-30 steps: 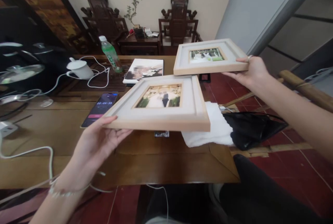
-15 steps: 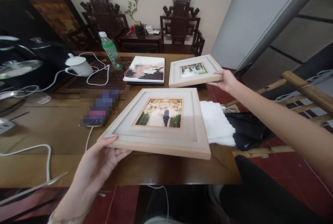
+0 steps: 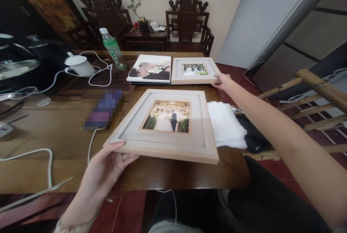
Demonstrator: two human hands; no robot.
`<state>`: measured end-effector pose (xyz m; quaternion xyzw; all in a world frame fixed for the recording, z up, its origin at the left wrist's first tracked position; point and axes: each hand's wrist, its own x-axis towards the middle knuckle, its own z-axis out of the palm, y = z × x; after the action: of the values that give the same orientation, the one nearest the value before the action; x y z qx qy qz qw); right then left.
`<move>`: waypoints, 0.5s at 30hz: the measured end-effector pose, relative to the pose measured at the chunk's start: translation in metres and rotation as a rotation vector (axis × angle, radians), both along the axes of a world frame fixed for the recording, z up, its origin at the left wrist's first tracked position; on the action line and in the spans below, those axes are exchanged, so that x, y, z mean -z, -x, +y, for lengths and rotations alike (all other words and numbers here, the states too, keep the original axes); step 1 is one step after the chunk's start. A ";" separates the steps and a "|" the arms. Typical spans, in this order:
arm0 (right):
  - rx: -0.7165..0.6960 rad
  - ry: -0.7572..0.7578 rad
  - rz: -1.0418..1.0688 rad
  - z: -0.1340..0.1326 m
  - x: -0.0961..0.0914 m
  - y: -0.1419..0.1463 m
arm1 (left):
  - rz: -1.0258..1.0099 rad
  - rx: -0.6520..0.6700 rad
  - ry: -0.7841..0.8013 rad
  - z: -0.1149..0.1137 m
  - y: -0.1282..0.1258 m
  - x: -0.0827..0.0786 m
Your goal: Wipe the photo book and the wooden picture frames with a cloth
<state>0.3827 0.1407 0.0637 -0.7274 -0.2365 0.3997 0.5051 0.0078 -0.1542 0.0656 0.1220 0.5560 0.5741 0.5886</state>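
Observation:
My left hand [image 3: 112, 166] grips the near left corner of a large light-wood picture frame [image 3: 173, 155], thumb on top and fingers beneath. The frame is tilted and holds a wedding photo in a pale mat. Farther off, my right hand [image 3: 223, 82] pinches the right edge of a second picture frame [image 3: 195, 80], whose photo has green and white in it. This one lies level at the table's far end, side by side with a photo album [image 3: 150, 68] with a white cover. Whether it rests fully on the table I cannot tell.
The wooden table [image 3: 65, 128] also carries a phone [image 3: 103, 112] on a cable, a green-labelled bottle [image 3: 113, 49] and a white lidded cup [image 3: 79, 66]. A folded white cloth [image 3: 226, 124] lies at the right edge, by a bamboo chair [image 3: 322, 88].
My right hand has moved the far frame left and lower, from a tilt to level beside the album. The near frame has stayed almost still in my left hand.

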 end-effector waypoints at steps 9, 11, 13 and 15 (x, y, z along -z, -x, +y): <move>-0.043 0.016 -0.229 0.009 0.007 -0.004 | -0.024 -0.025 0.004 0.001 -0.002 -0.004; -0.061 0.027 -0.281 0.011 0.009 -0.003 | -0.039 -0.008 0.006 0.002 0.000 -0.003; -0.079 0.035 -0.336 0.012 0.010 -0.002 | -0.057 0.006 0.035 0.003 0.003 -0.001; -0.099 0.043 -0.391 0.012 0.008 -0.001 | -0.057 0.006 0.038 0.004 0.005 0.000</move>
<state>0.3836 0.1526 0.0557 -0.7893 -0.3570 0.2802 0.4135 0.0028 -0.1502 0.0661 0.0958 0.5494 0.5649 0.6081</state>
